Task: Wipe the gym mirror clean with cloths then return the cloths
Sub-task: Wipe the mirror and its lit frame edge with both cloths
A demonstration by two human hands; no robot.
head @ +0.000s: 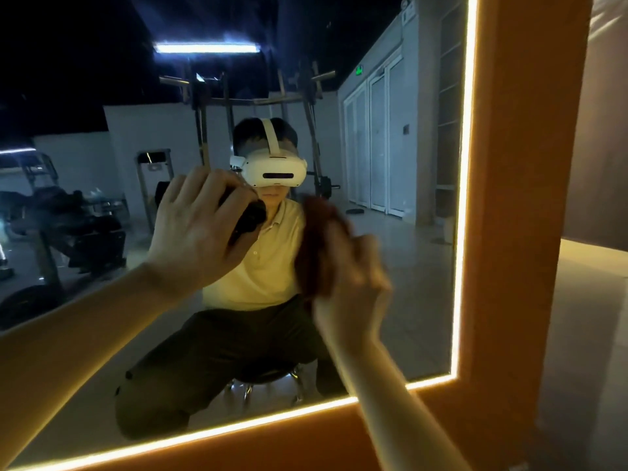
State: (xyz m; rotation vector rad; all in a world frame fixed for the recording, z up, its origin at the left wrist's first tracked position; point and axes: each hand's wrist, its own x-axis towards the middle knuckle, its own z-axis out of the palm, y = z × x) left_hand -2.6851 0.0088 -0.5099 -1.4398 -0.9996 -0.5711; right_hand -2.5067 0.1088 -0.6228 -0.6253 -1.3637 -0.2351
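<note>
The gym mirror (390, 164) fills most of the view, edged by a glowing light strip (464, 198). My left hand (197, 229) is raised against the glass at centre left, its fingers bent over a dark cloth (249, 217) that it holds on the mirror. My right hand (360, 280), blurred by motion, holds a reddish-brown cloth (317, 246) against the glass at centre right. Both forearms reach up from the bottom of the view. The cloths are partly hidden behind my hands.
An orange frame (520, 232) borders the mirror on the right and along the bottom. The mirror reflects a seated person on a stool (268, 382), a weight rack (238, 96), gym machines at left and white doors (377, 141) at right.
</note>
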